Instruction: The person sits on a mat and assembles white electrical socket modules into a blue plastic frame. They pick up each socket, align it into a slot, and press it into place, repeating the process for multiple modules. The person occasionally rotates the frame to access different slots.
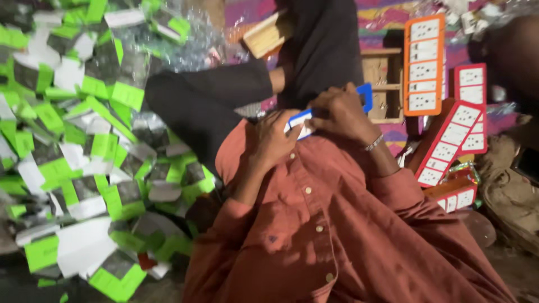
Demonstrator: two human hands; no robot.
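The left hand [276,140] and right hand [341,112] both grip a blue-framed socket strip [328,109] held against the chest; orange and red socket strips [424,64] stand at right; green-and-white cartons [84,151] heap at left.

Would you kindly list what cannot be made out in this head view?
- Blue-framed socket strip: its middle is hidden by the right hand and left hand.
- Right hand's fingertips: curled behind the strip.
- Green-and-white packets: print blurred, pile cut off by the left edge.
- Red-framed strips: the lowest is partly behind the rust-coloured sleeve.
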